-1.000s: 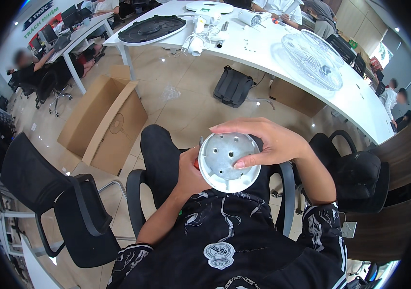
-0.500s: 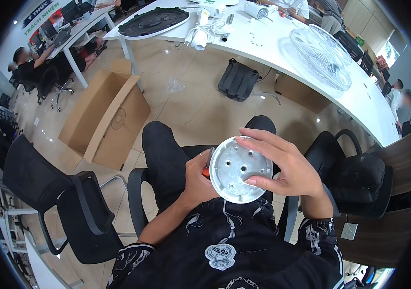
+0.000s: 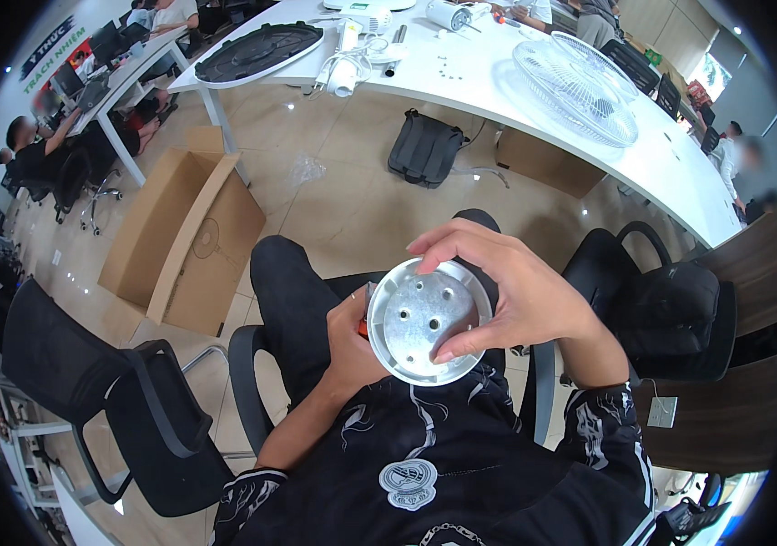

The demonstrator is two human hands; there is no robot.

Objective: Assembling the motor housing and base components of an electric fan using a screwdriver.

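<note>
Right hand [image 3: 520,300]: arched in a wide C about the round white part [image 3: 378,318], thumb on its grey metal face, fingertips over the far rim. Left hand [image 3: 352,341]: curled at the part's left side around an orange piece [image 3: 363,329]; most of that piece hidden behind the rim. The round part sits above the lap, holed face up toward the camera.

Marks: dark and green lettering on the far wall; pale badge [image 3: 408,482] on the black shirt; fan drawing on the open carton [image 3: 216,237], left on the floor.

Around: desk [image 3: 671,173] ahead bears clear fan grille [image 3: 580,91], black oval piece [image 3: 261,53], white corded part [image 3: 345,73]. Dark backpack [image 3: 425,148] on the floor, between lap and desk.
</note>
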